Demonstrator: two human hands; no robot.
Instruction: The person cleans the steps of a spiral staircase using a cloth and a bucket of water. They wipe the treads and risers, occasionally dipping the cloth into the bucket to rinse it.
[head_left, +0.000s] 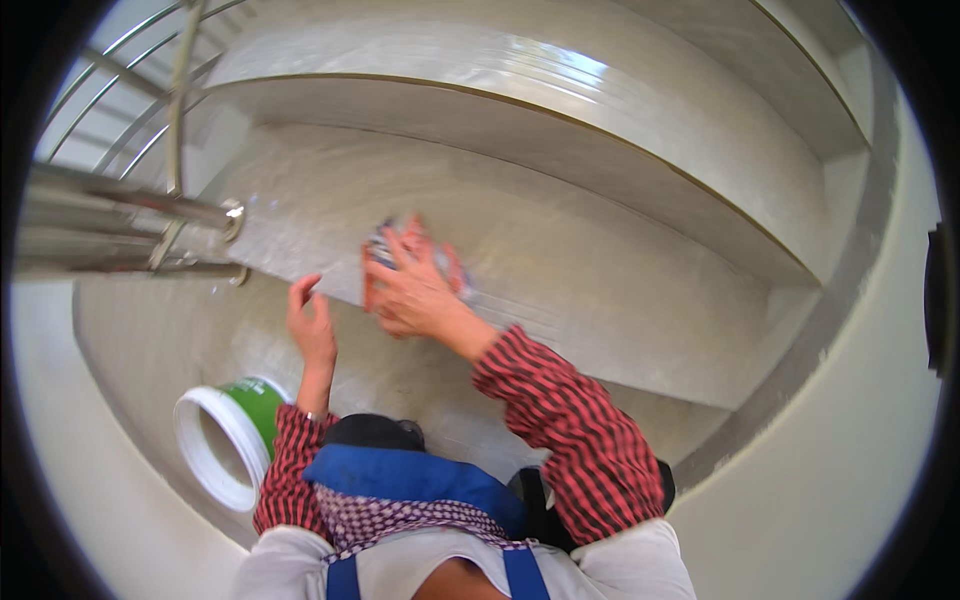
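Observation:
My right hand (416, 292) presses a crumpled red, white and dark blue cloth (415, 238) onto the tread of a stair step (570, 247), near its front edge. The cloth is blurred, and part of it lies hidden under my fingers. To the left, my left hand (311, 322) hangs in the air with its fingers curled apart and nothing in them. It is close to the step's front edge. Below that hand, a green and white plastic bucket (259, 409) faces me with its open mouth.
Metal railing posts (202, 214) meet the stairs at the left, with curved rails (112, 82) behind them. A higher step (465, 64) rises beyond the tread. Along the right runs a pale wall (847, 420) with a grey skirting band (795, 367).

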